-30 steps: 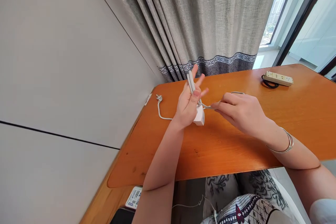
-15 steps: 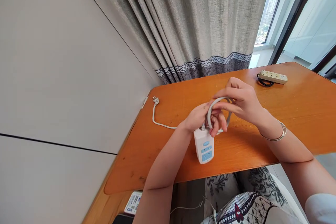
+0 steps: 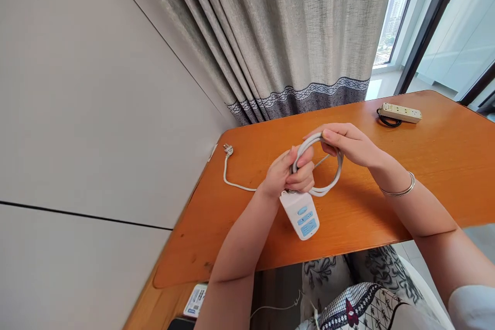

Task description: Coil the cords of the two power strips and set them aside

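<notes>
My left hand is wrapped round a coiled white power cord, near where it meets a white power strip with blue sockets. The strip hangs below that hand, tilted over the front part of the table. My right hand pinches the top right of the cord loops between thumb and fingers. From behind my left wrist the loose end of the cord runs left over the table to its plug, which lies near the far left corner.
Toward the back right of the brown table lies a second, cream power strip with a black cord. A grey curtain hangs behind, and a white panel wall borders the left side. A white box sits below the table edge.
My left fingers have closed round the cord loops. My right hand has shifted slightly left and the coil looks rounder. The white power strip has swung into a tilt.
</notes>
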{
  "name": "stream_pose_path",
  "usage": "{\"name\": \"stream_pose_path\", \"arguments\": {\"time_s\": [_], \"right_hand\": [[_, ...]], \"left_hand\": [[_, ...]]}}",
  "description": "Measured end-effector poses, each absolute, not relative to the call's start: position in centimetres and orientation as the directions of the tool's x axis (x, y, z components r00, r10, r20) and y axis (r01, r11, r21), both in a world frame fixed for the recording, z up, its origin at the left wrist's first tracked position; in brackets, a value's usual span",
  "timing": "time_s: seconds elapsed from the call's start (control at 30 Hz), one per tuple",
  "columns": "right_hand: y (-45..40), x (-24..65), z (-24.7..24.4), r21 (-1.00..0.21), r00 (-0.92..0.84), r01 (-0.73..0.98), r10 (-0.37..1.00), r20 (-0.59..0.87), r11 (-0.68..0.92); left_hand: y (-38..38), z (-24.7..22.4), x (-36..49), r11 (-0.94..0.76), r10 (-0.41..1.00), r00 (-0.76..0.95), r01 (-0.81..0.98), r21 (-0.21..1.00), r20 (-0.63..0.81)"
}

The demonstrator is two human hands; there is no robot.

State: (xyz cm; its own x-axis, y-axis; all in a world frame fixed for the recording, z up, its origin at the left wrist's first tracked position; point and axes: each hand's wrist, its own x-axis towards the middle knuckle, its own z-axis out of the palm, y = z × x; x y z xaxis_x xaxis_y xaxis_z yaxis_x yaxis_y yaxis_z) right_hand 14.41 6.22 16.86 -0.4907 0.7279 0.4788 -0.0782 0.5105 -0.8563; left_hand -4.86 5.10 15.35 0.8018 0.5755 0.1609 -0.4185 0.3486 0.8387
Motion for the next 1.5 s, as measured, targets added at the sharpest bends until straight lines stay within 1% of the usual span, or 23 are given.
{"name": "stream_pose_path", "arguments": {"time_s": [0.13, 0.2, 0.27, 0.37, 0.43, 0.5, 0.57, 0.67, 0.73, 0.77, 0.87, 0.93, 0.97, 1.03, 1.1, 1.17, 1.23, 1.3, 1.37, 1.4, 1.43, 1.5], "right_hand": [[6.6, 14.7, 16.8, -0.891, -0.515, -0.115, 0.740, 0.432, 0.440], [6.7, 14.6, 16.6, -0.895, -0.506, -0.122, 0.749, 0.429, 0.430], [6.9, 14.3, 16.2, -0.901, -0.511, -0.129, 0.751, 0.419, 0.415], [7.2, 13.6, 15.1, -0.909, -0.554, -0.104, 0.735, 0.390, 0.404], [7.3, 12.9, 14.3, -0.898, -0.578, -0.038, 0.724, 0.377, 0.437], [7.2, 12.2, 13.4, -0.874, -0.610, 0.064, 0.712, 0.348, 0.482], [7.2, 11.6, 12.6, -0.849, -0.662, 0.160, 0.693, 0.285, 0.503], [7.0, 11.1, 11.9, -0.813, -0.731, 0.302, 0.668, 0.138, 0.498], [6.7, 11.0, 12.1, -0.730, -0.709, 0.445, 0.702, 0.066, 0.519], [6.4, 10.9, 12.3, -0.656, -0.671, 0.537, 0.740, 0.050, 0.531], [5.3, 10.8, 13.7, -0.352, -0.535, 0.778, 0.843, 0.062, 0.520], [4.2, 10.7, 14.8, -0.167, -0.503, 0.847, 0.863, 0.055, 0.505], [3.7, 10.7, 15.4, -0.098, -0.501, 0.859, 0.864, 0.043, 0.503], [2.8, 10.6, 16.2, -0.005, -0.510, 0.860, 0.860, 0.030, 0.510], [2.2, 10.6, 16.6, 0.038, -0.543, 0.839, 0.836, 0.073, 0.542], [1.8, 10.8, 16.6, 0.052, -0.594, 0.800, 0.780, 0.197, 0.597], [1.5, 11.2, 16.6, 0.068, -0.632, 0.749, 0.679, 0.375, 0.660], [1.2, 11.6, 16.6, 0.086, -0.644, 0.683, 0.542, 0.541, 0.725], [0.9, 11.8, 16.8, 0.084, -0.637, 0.613, 0.428, 0.641, 0.786], [0.8, 12.0, 17.0, 0.064, -0.627, 0.588, 0.404, 0.666, 0.806], [0.7, 12.2, 17.2, 0.028, -0.612, 0.576, 0.409, 0.677, 0.817], [0.9, 12.6, 17.7, -0.080, -0.566, 0.591, 0.483, 0.668, 0.803]], "left_hand": [[5.1, 15.5, -5.4, 0.345, 0.691, 0.706, -0.509, 0.789, 0.153], [4.9, 15.7, -5.8, 0.304, 0.760, 0.631, -0.555, 0.774, 0.155], [4.8, 16.2, -6.2, 0.199, 0.836, 0.509, -0.630, 0.751, 0.205], [4.7, 17.3, -7.0, -0.030, 0.918, 0.241, -0.749, 0.661, 0.315], [4.7, 18.1, -7.4, -0.162, 0.932, 0.082, -0.777, 0.608, 0.353], [4.7, 18.8, -7.9, -0.264, 0.921, -0.023, -0.770, 0.581, 0.388], [4.7, 19.5, -8.6, -0.347, 0.896, -0.086, -0.747, 0.566, 0.436], [4.7, 20.2, -9.7, -0.481, 0.823, -0.142, -0.690, 0.541, 0.550], [4.8, 20.5, -10.3, -0.552, 0.772, -0.143, -0.634, 0.541, 0.620], [4.9, 20.5, -10.4, -0.581, 0.751, -0.143, -0.607, 0.542, 0.645], [5.5, 20.2, -10.0, -0.632, 0.733, -0.175, -0.534, 0.562, 0.658], [6.0, 19.6, -9.3, -0.664, 0.711, -0.196, -0.502, 0.554, 0.676], [6.2, 19.3, -8.9, -0.675, 0.700, -0.185, -0.486, 0.554, 0.690], [6.5, 18.5, -8.1, -0.692, 0.674, -0.129, -0.457, 0.560, 0.727], [6.5, 17.7, -7.6, -0.688, 0.667, -0.056, -0.427, 0.586, 0.743], [6.4, 17.0, -7.3, -0.674, 0.681, 0.017, -0.377, 0.636, 0.732], [6.4, 16.4, -7.2, -0.654, 0.703, 0.108, -0.290, 0.698, 0.703], [6.4, 15.9, -7.2, -0.637, 0.707, 0.229, -0.202, 0.744, 0.669], [6.4, 15.5, -7.0, -0.608, 0.710, 0.344, -0.142, 0.781, 0.615], [6.3, 15.4, -6.9, -0.586, 0.717, 0.382, -0.123, 0.801, 0.583], [6.3, 15.3, -6.7, -0.556, 0.729, 0.412, -0.111, 0.824, 0.547], [6.0, 15.2, -6.3, -0.456, 0.754, 0.471, -0.126, 0.881, 0.458]]}}
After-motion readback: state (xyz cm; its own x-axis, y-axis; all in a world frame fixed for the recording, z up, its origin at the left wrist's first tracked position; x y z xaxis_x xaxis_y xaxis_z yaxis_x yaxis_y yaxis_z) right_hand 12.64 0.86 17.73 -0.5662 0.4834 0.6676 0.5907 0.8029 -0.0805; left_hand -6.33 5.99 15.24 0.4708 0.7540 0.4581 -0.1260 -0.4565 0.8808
